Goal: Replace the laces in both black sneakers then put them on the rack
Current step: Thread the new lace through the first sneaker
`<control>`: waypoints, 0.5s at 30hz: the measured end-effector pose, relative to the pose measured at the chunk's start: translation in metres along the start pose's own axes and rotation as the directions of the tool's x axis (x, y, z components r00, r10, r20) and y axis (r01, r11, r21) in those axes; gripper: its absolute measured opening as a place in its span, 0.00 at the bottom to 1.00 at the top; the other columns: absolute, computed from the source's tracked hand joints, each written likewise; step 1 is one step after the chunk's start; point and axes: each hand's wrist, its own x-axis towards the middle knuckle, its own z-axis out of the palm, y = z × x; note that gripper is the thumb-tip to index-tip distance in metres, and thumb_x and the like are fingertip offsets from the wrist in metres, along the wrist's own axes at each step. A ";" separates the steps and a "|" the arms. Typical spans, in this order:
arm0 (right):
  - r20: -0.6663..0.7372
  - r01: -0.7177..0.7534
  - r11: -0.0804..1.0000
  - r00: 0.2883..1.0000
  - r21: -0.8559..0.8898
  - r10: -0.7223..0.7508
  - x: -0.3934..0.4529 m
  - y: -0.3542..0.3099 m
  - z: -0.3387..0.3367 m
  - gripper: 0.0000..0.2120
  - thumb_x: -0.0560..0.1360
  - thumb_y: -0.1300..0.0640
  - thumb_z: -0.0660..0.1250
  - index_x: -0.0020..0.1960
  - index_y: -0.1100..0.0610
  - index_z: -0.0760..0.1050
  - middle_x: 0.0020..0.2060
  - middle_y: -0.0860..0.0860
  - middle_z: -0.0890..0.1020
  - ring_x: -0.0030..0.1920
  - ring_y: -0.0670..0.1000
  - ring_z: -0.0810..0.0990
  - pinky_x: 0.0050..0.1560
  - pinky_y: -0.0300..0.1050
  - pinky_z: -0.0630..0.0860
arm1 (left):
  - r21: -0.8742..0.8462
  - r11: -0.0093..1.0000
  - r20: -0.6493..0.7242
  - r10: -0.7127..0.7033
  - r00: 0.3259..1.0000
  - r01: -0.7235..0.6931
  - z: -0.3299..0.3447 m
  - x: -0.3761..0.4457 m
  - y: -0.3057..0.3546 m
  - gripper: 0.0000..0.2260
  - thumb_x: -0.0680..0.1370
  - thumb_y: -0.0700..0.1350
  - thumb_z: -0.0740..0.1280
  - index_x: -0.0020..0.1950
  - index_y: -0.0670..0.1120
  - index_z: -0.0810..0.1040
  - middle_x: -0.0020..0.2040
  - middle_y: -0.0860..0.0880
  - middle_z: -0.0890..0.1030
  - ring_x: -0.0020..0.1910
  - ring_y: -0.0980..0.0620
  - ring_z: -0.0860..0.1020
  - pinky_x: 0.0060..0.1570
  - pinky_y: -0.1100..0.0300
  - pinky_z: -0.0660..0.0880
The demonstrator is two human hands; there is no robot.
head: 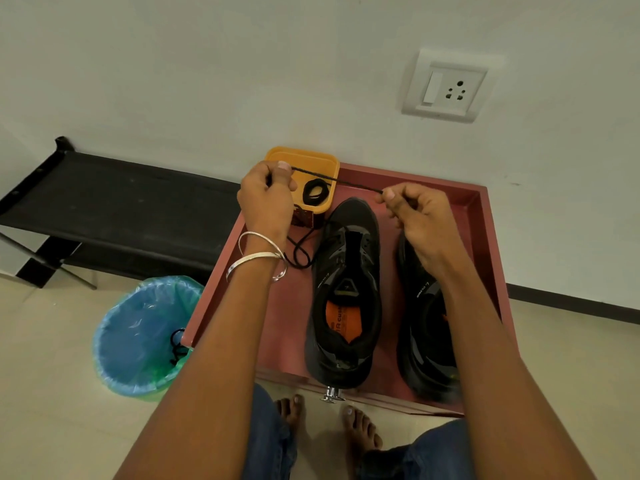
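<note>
Two black sneakers stand toes away from me on a reddish tray-like table (478, 216). The left sneaker (346, 292) has no lace and shows an orange insole. My right forearm partly hides the right sneaker (420, 327). A black lace (337, 181) is stretched taut between my hands above the shoes. My left hand (266, 199) pinches one end and my right hand (415, 211) pinches the other. The lace's slack loops down below my left wrist. A coiled black lace (314, 192) lies in a yellow box (311, 157).
A black shoe rack (114, 199) stands against the wall at left. On the floor at lower left a blue-lined bin (138, 334) holds a black lace. A wall socket (446, 86) is at upper right. My bare feet are below the table's front edge.
</note>
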 end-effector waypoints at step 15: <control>-0.116 -0.126 0.984 0.987 -0.126 0.112 0.002 0.009 -0.017 0.09 0.78 0.55 0.66 0.43 0.56 0.82 0.32 0.44 0.80 0.33 0.37 0.75 0.41 0.34 0.70 | 0.557 0.827 -0.060 -0.058 0.997 0.082 -0.015 0.000 -0.006 0.11 0.75 0.45 0.66 0.40 0.39 0.82 0.39 0.40 0.82 0.40 0.42 0.77 0.52 0.55 0.75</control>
